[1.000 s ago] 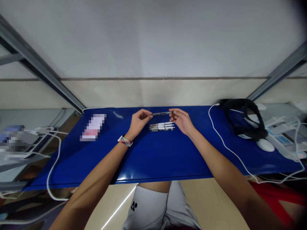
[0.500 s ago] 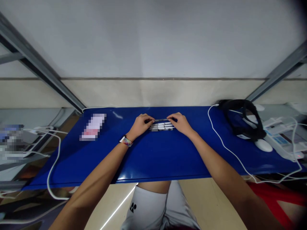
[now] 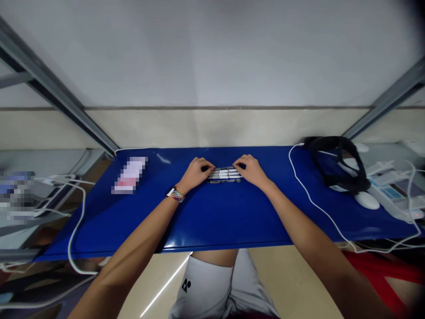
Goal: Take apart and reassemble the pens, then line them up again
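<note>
Several white-and-grey pens (image 3: 225,174) lie side by side in a tight row on the blue table (image 3: 212,212), near its far edge. My left hand (image 3: 195,172) curls its fingers against the left ends of the pens. My right hand (image 3: 252,169) presses its curled fingers against their right ends. Both hands rest on the table and squeeze the row between them. A striped band circles my left wrist.
A blurred pink-white card (image 3: 129,175) lies at the far left of the table. A black strap headset (image 3: 338,164) and a white cable (image 3: 312,199) sit at the right, with white devices (image 3: 367,200) beyond. Metal shelf struts rise at both sides.
A second ago both hands held one pen in the air above the row. They lowered it beside the others and now press the whole row together from both ends.
</note>
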`<state>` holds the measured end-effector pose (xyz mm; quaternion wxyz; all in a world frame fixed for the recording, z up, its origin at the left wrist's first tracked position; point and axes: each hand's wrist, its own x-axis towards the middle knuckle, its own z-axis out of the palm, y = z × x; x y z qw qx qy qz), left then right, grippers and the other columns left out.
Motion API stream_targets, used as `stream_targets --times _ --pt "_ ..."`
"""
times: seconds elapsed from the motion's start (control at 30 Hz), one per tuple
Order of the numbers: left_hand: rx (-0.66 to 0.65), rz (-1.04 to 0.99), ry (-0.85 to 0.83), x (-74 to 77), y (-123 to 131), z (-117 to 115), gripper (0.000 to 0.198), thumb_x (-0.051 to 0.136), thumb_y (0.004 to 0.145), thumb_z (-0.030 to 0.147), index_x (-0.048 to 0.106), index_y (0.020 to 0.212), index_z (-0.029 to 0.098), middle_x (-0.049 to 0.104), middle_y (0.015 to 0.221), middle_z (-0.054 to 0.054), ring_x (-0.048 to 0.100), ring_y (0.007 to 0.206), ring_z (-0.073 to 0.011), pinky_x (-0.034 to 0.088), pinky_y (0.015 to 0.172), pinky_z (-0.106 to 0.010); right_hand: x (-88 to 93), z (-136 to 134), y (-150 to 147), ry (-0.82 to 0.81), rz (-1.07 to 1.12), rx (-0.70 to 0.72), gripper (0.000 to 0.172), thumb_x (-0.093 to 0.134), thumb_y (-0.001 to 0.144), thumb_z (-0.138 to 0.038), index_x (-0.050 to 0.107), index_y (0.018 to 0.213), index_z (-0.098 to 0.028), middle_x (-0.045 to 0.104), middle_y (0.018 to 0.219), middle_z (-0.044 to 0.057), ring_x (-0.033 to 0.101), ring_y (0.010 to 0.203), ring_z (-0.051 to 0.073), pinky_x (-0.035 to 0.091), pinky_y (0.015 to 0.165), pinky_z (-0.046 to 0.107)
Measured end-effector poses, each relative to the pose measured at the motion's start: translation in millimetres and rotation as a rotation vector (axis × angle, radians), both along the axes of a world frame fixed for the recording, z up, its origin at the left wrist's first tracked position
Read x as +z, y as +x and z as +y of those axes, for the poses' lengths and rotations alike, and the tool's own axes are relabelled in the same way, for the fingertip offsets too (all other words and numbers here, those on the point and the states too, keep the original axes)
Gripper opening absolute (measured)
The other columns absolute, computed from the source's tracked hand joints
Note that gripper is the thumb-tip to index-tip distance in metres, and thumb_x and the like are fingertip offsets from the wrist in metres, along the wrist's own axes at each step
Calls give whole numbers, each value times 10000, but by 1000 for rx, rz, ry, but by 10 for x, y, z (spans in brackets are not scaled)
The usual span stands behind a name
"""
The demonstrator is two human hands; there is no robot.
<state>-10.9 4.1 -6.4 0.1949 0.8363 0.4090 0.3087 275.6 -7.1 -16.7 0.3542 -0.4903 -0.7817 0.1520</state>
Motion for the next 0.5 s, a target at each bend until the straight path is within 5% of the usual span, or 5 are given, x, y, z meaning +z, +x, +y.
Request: stream_targets --times 0.3,0.5 --pt "103 -270 -139 30 94 -71 240 631 999 384 812 1027 228 786 1052 -79 699 992 -266 501 945 -422 18 -29 -28 17 16 -27 177 653 973 -208 811 920 -267 752 961 69 647 982 283 512 915 437" --pt "145 -676 -347 -78 230 -75 290 598 1027 434 793 1059 221 791 1207 -79 687 1225 -272 469 1123 -407 -50 -23 -148 -48 472 -168 213 629 957 -327 829 978 -257 786 1018 71 719 982 275 551 938 449"
